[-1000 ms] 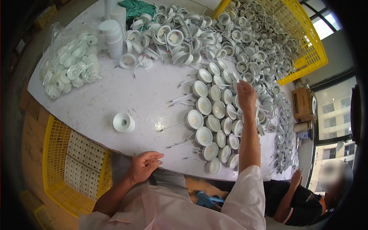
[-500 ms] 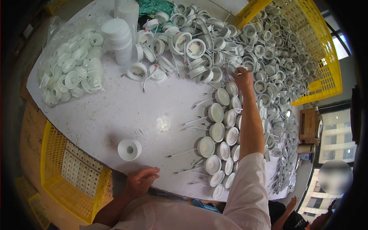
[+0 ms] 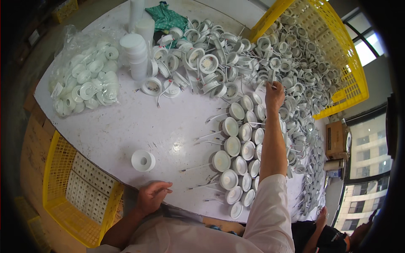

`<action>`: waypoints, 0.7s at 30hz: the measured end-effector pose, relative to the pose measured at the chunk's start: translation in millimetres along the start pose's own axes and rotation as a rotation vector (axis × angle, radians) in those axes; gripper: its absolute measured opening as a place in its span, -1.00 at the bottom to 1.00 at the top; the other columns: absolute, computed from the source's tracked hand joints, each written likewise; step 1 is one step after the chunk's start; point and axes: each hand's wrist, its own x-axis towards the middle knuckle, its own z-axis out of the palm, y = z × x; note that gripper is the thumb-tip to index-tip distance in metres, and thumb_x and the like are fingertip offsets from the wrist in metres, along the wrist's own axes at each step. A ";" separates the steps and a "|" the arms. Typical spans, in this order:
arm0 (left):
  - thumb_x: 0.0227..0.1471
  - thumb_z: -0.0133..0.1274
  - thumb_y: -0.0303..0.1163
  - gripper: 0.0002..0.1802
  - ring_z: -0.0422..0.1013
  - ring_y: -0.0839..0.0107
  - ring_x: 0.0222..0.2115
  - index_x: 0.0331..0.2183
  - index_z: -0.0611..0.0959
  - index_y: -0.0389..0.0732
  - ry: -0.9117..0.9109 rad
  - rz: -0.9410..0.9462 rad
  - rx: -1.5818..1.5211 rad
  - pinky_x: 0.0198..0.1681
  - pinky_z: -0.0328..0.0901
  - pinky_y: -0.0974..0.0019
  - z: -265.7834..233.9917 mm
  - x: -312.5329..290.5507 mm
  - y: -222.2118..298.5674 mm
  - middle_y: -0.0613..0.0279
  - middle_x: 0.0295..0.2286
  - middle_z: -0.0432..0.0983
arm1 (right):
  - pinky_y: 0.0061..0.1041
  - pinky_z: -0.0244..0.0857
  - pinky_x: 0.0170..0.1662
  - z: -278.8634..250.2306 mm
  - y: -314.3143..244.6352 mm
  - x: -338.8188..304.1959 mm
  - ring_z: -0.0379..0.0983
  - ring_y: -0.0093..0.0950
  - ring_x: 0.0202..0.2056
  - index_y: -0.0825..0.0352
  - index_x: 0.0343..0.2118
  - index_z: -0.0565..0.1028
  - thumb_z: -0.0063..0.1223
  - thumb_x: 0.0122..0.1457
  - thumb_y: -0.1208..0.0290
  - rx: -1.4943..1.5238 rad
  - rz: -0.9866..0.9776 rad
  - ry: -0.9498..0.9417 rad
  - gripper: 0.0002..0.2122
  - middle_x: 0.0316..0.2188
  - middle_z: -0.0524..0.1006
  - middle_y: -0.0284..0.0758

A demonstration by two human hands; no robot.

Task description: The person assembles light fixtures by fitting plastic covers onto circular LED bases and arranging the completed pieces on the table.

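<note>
My right hand (image 3: 275, 98) reaches to the far end of the rows, where they meet the pile. Its fingers are pinched beside a small white piece, too small to make out. Left of and beneath that forearm stand rows of round white lamps (image 3: 231, 146) with frosted faces up and wires trailing left. Above lies a heap of white ring-shaped lamp housings (image 3: 208, 63), some showing circuit boards inside. My left hand (image 3: 152, 197) rests at the table's near edge, fingers loosely stretched and holding nothing. Just beyond it sits a white cup-shaped part (image 3: 143, 160) with a round hole.
A clear bag of white cups (image 3: 86, 86) lies far left, beside stacked white discs (image 3: 135, 55) and a green cloth (image 3: 166, 17). A yellow crate (image 3: 358, 86) spills housings at the far right; another yellow crate (image 3: 57, 185) stands below left. Another person's hand (image 3: 322, 217) shows lower right.
My right hand has shifted slightly right and nearer, staying by the pile with fingers pinched. The whole view has tilted a little. My left hand stays by the table edge.
</note>
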 end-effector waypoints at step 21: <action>0.10 0.07 -0.07 -0.44 0.36 0.48 -0.17 -0.08 0.50 -0.39 -0.293 0.239 -0.085 -0.06 0.26 0.32 38.3 1.0 94.8 0.17 -0.24 0.51 | -0.46 0.43 -0.33 -201.5 -154.6 -250.0 0.50 -0.31 -0.34 0.34 -0.25 0.45 0.16 -0.17 0.66 0.565 -1.076 -0.271 -0.67 -0.22 0.49 -0.17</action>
